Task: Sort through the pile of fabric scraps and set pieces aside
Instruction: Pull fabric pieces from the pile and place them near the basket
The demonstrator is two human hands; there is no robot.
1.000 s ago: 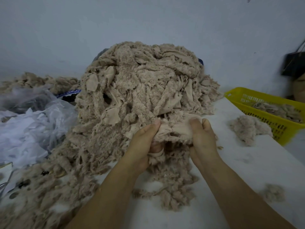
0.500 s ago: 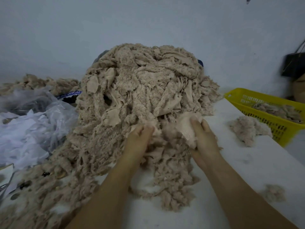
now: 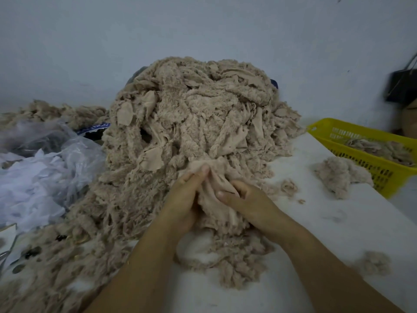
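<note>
The pile [image 3: 191, 123] is beige cloth: most pieces show a rough, curly fleece face, some a smooth matt backing. The scrap [image 3: 214, 199] at its near foot shows that smooth, thin backing, creased. The clump [image 3: 338, 175] near the table's right edge is the same fuzzy fleece. The table [image 3: 338, 233] top is white and matt, flecked with lint. The basket [image 3: 383, 170] at the right edge is glossy yellow plastic, slotted. At the left edge a clear, crinkled plastic bag [image 3: 56, 145] lies over white shreds [image 3: 27, 188], perhaps thin cloth.
</note>
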